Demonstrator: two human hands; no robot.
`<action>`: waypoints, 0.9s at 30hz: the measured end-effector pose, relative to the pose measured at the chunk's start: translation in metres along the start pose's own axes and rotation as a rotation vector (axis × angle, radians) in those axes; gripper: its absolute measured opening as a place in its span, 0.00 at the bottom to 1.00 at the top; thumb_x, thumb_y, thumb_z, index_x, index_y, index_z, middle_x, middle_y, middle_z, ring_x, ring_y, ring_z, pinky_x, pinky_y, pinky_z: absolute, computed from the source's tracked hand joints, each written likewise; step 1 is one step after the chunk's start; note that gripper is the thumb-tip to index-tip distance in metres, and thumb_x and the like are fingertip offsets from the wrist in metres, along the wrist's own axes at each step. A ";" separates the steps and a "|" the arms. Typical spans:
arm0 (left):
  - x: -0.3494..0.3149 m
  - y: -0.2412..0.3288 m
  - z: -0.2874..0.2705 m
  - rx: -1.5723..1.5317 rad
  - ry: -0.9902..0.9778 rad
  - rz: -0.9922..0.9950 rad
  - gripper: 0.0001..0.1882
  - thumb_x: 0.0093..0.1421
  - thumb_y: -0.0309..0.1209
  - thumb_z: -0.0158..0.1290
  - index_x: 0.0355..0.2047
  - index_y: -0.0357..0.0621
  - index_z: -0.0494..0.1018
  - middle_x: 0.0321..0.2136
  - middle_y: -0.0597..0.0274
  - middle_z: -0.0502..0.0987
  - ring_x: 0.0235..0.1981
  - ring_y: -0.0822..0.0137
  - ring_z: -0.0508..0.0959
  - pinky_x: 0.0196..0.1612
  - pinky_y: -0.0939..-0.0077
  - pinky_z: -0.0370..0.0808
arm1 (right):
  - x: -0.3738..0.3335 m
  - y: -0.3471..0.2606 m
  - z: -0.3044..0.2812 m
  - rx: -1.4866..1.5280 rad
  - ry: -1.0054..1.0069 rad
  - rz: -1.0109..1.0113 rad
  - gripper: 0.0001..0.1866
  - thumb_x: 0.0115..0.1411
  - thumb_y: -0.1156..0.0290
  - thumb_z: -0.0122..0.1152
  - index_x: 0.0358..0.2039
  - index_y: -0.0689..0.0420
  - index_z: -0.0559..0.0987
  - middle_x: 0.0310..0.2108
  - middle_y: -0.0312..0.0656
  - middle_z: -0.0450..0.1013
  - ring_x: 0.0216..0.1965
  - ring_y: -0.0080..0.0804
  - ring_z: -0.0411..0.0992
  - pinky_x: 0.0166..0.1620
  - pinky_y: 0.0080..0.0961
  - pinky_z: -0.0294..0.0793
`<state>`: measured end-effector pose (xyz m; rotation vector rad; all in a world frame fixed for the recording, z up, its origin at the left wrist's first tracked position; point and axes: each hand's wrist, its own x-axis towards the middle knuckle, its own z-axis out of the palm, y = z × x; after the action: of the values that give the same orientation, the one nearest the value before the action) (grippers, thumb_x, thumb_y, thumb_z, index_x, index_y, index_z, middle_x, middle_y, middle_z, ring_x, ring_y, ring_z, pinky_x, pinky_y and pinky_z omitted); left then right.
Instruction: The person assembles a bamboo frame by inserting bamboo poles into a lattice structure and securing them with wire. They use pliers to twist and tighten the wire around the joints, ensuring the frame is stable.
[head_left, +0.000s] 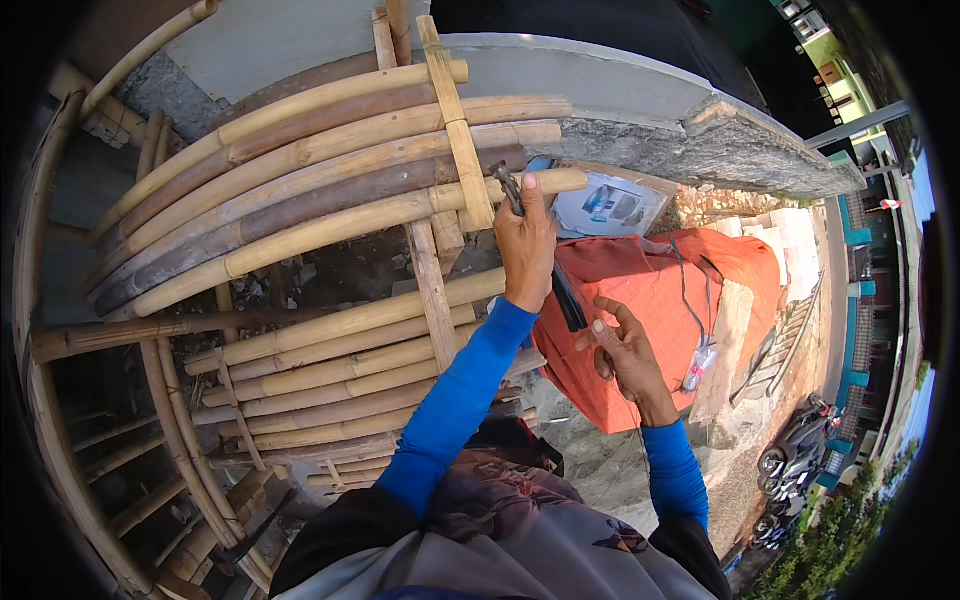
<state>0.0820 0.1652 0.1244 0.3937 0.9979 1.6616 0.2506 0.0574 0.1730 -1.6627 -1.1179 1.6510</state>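
Note:
Near the ends of the bamboo poles, my left hand is closed around a hammer. Its dark metal head sticks out above my thumb, and the black handle slants down toward my right hand. My right hand is just below the handle's end. Its index finger and thumb are apart, while the lower fingers curl inward. A thin dark line hangs beneath that hand; I cannot make out what it is. Bamboo poles lie side by side to the left, with an upright split bamboo strip across them.
An orange tarpaulin covers a heap beyond my right hand. Behind it are a bluish printed sheet and a grey wall. More bamboo poles form a lower rack. A ladder and parked motorbikes stand at right.

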 end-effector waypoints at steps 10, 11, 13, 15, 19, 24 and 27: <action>-0.021 0.051 -0.066 1.140 -0.509 0.218 0.30 0.66 0.54 0.58 0.37 0.33 0.70 0.22 0.51 0.73 0.26 0.59 0.75 0.31 0.59 0.71 | -0.075 -0.021 -0.103 -0.155 0.872 -0.742 0.19 0.76 0.59 0.52 0.42 0.62 0.83 0.15 0.21 0.54 0.17 0.10 0.48 0.21 0.19 0.43; -0.019 0.061 -0.073 1.204 -0.573 0.220 0.28 0.67 0.51 0.58 0.38 0.31 0.70 0.24 0.48 0.74 0.28 0.56 0.76 0.34 0.56 0.71 | -0.090 -0.023 -0.125 -0.091 0.957 -0.766 0.19 0.76 0.58 0.51 0.42 0.61 0.83 0.15 0.21 0.53 0.17 0.09 0.47 0.21 0.19 0.42; 0.005 0.069 -0.094 1.295 -0.566 0.249 0.21 0.68 0.41 0.55 0.44 0.30 0.71 0.31 0.38 0.77 0.34 0.43 0.78 0.39 0.52 0.73 | -0.118 -0.017 -0.153 -0.118 0.990 -0.709 0.20 0.76 0.57 0.52 0.42 0.61 0.83 0.15 0.21 0.53 0.16 0.09 0.47 0.21 0.18 0.42; 0.032 0.092 -0.104 1.437 -0.437 0.359 0.18 0.68 0.38 0.55 0.44 0.31 0.70 0.35 0.31 0.79 0.42 0.33 0.80 0.45 0.46 0.75 | -0.133 0.002 -0.147 -0.174 0.987 -0.684 0.20 0.75 0.56 0.52 0.41 0.61 0.83 0.15 0.21 0.54 0.17 0.09 0.48 0.22 0.18 0.43; 0.121 0.114 -0.138 1.784 -0.153 0.450 0.23 0.66 0.42 0.57 0.50 0.33 0.71 0.43 0.31 0.78 0.47 0.33 0.80 0.49 0.45 0.78 | -0.147 0.062 -0.088 -0.330 0.640 -0.556 0.17 0.74 0.60 0.55 0.40 0.63 0.83 0.17 0.25 0.58 0.20 0.13 0.53 0.24 0.20 0.50; 0.205 0.119 -0.175 2.012 -0.107 0.578 0.29 0.63 0.48 0.61 0.55 0.39 0.71 0.47 0.36 0.77 0.47 0.37 0.81 0.49 0.47 0.79 | -0.156 0.120 -0.045 -0.213 0.638 -0.436 0.16 0.74 0.64 0.56 0.38 0.65 0.82 0.17 0.26 0.60 0.19 0.13 0.56 0.23 0.20 0.52; 0.216 0.113 -0.189 2.033 -0.138 0.716 0.28 0.64 0.49 0.60 0.55 0.43 0.71 0.45 0.39 0.76 0.47 0.39 0.80 0.49 0.48 0.78 | -0.146 0.129 -0.042 -0.137 0.644 -0.388 0.16 0.74 0.65 0.56 0.39 0.66 0.82 0.19 0.25 0.62 0.21 0.12 0.57 0.25 0.18 0.54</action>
<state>-0.1946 0.2803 0.0508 2.2797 2.2938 0.4323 0.3290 -0.1238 0.1463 -1.7375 -1.1294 0.7299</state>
